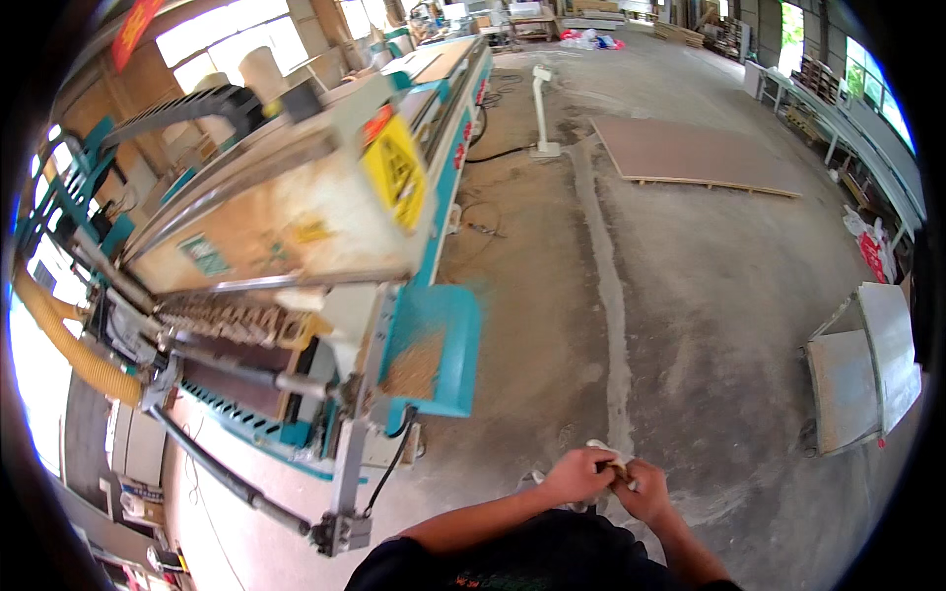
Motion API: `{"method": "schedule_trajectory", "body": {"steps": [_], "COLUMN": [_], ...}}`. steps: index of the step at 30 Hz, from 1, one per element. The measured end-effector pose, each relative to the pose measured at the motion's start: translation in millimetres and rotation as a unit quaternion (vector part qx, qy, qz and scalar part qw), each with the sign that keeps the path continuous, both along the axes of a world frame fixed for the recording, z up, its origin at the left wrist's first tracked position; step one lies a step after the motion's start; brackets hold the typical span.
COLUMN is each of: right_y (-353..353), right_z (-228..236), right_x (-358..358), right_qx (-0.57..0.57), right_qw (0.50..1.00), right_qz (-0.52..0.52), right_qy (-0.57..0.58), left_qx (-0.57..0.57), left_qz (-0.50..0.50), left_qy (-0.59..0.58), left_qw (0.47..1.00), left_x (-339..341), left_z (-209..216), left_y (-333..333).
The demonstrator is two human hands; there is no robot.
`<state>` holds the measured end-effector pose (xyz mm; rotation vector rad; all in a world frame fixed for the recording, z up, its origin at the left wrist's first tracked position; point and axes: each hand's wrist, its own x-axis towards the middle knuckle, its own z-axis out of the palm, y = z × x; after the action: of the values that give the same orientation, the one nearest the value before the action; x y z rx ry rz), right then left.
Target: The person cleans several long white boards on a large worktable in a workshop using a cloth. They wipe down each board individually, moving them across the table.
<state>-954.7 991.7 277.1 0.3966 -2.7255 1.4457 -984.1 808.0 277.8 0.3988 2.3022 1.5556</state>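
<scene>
Close in front of my body, my left hand [575,477] and my right hand [645,492] meet with fingers curled. Between them is a small crumpled off-white piece that looks like cloth [613,456], with a brownish patch on it. Fingers of both hands close around it, and its exact kind is too small to make out. Both forearms are bare and come up from the lower edge. Left of my hands stands a large woodworking machine [266,231] with a teal tray [458,350] on its near end, and sawdust lies in that tray.
A yellow ribbed hose [74,340] hangs at the machine's left. Ahead, a white post [540,113] stands on the concrete floor, with a large brown board [690,158] lying beyond a pale floor strip [609,286]. Grey metal panels [857,379] stand at the right, near a long bench [843,128].
</scene>
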Motion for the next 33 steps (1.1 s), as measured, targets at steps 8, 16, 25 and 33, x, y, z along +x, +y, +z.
{"method": "schedule_trajectory", "body": {"steps": [8,16,25,33], "right_y": [78.7,107.6,155.9,65.5], "right_z": [5.2,33.8,-33.7,5.3], "right_x": [-269.1,-531.7,-838.5,-1140.2], "right_qx": [0.025,-0.077,-0.215,-0.141], "right_qw": [0.994,0.992,0.969,0.919], "right_qz": [0.051,-0.038,-0.026,0.322], "right_qy": [-0.094,-0.095,-0.120,-0.178], "left_qx": [0.042,0.279,0.015,0.202], "left_qz": [0.114,0.036,-0.021,0.172], "left_qy": [0.006,-0.124,0.161,0.003], "left_qw": [0.993,0.952,0.987,0.964], "left_x": [-271.0,-547.7,-846.0,-1051.2], "left_z": [-37.4,10.0,4.2,14.4], "left_y": [74.5,163.8,161.0,77.5]}}
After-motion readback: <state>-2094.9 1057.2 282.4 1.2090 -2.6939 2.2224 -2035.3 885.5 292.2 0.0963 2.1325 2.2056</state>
